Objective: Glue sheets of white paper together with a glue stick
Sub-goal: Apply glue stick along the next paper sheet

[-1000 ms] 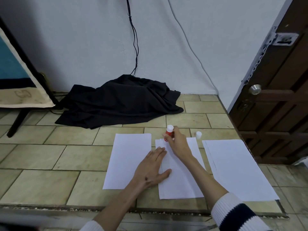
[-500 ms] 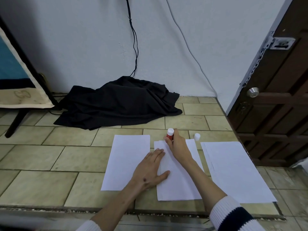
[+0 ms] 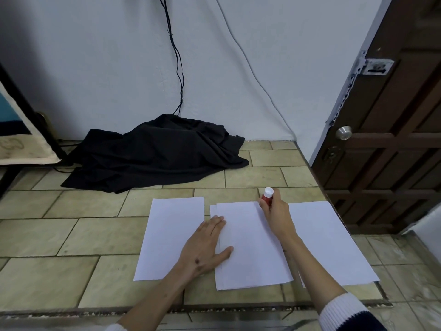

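Three lots of white paper lie on the tiled floor: a left sheet [image 3: 170, 235], a middle stack [image 3: 250, 244] and a right sheet [image 3: 329, 240]. My left hand [image 3: 205, 247] rests flat, fingers straight, on the left edge of the middle stack. My right hand [image 3: 276, 213] grips a red glue stick [image 3: 267, 196] with a white end, held at the top right corner of the middle stack. The stick's lower end is hidden by my fingers.
A heap of black cloth [image 3: 157, 151] lies against the white wall behind the papers. A dark wooden door [image 3: 391, 139] stands at the right. A framed board [image 3: 21, 130] leans at the far left. Black cables [image 3: 177, 58] hang down the wall.
My right hand has carried the glue stick from the top middle of the stack to its top right corner. The small white cap seen beside it earlier is no longer visible. My left hand stays put.
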